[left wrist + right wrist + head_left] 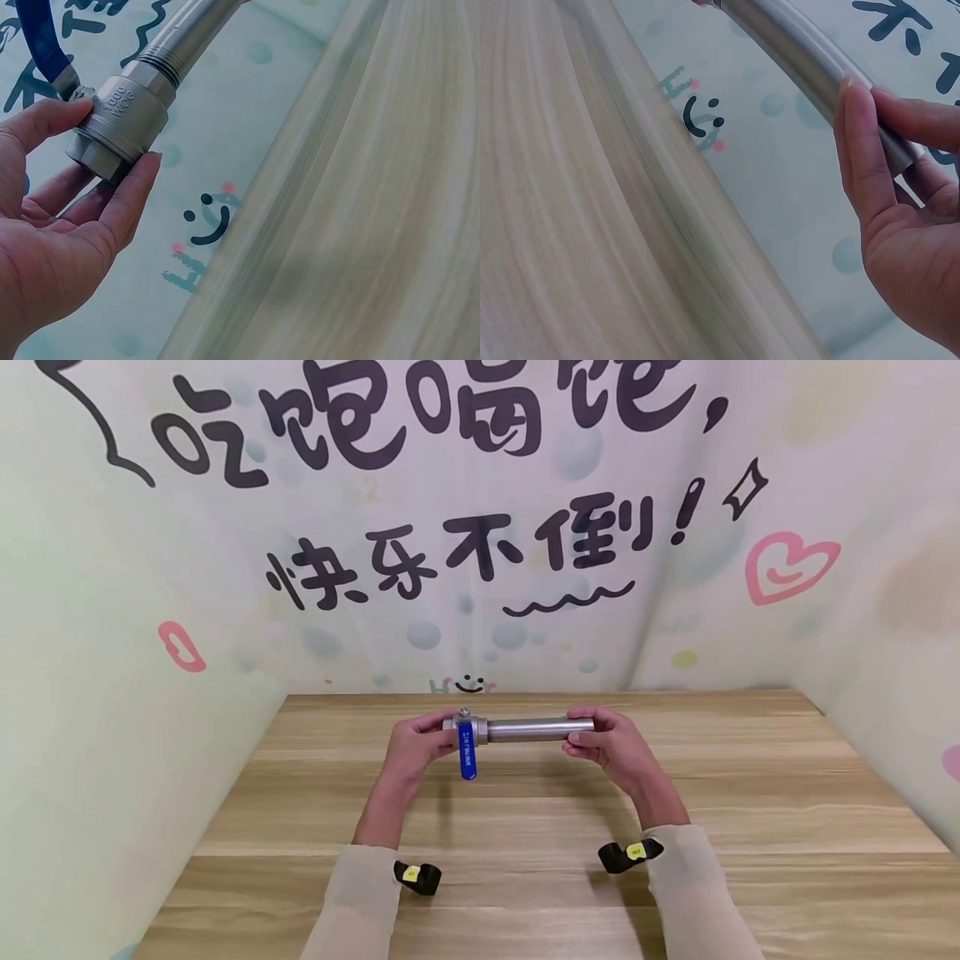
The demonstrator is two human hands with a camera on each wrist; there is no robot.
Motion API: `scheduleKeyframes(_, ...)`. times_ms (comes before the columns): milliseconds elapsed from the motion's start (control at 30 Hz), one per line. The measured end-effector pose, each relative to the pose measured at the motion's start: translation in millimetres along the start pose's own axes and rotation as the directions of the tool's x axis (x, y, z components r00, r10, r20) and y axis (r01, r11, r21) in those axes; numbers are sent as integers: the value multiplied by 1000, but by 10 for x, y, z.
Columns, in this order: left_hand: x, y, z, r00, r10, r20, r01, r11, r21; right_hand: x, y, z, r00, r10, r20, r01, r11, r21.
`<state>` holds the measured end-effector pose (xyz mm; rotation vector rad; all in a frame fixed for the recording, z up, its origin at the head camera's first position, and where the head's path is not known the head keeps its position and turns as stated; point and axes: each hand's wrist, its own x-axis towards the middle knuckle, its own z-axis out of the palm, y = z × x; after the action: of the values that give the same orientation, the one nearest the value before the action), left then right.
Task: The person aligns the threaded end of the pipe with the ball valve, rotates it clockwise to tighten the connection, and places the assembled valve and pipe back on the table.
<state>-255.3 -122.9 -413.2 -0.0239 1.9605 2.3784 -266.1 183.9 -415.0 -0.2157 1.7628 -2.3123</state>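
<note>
A silver ball valve with a blue lever handle is joined to a threaded steel pipe. My left hand grips the valve body at its hex end, thumb on one side and fingertips on the other in the left wrist view. At the pipe's far right end, my right hand pinches the smooth tube between thumb and fingers. Both hands hold the assembly level above the table, and the lever points down toward me. In the left wrist view, threads show where the pipe meets the valve.
Beneath the hands spreads a wood-grain table. Behind it hangs a pale backdrop with black lettering, a smiley and pink hearts. Each sleeved wrist carries a small black camera mount with a yellow label.
</note>
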Motion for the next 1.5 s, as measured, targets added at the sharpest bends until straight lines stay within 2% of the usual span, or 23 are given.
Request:
scheduleKeyframes(600, -21, 11, -21, 1000, 6, 8, -6, 1000, 1, 11, 18, 33, 999, 31, -34, -36, 990, -137)
scheduleKeyframes(833, -21, 14, -7, 1000, 14, 25, -14, 1000, 1, 8, 17, 38, 994, 72, -81, -83, 986, -146)
scheduleKeyframes(933, -15, 6, -8, 1000, 9, 24, -9, 1000, 0, 6, 16, 38, 994, 79, -78, -91, 984, -154)
scheduleKeyframes(1333, -3, -8, -22, 1000, 12, 9, -12, 1000, 0, 46, 20, 39, 992, 85, -94, -102, 975, -196)
scheduleKeyframes(1500, 6, -4, -22, 1000, 15, 6, -15, 1000, 17, 33, 17, 35, 994, 61, -87, -74, 986, -151)
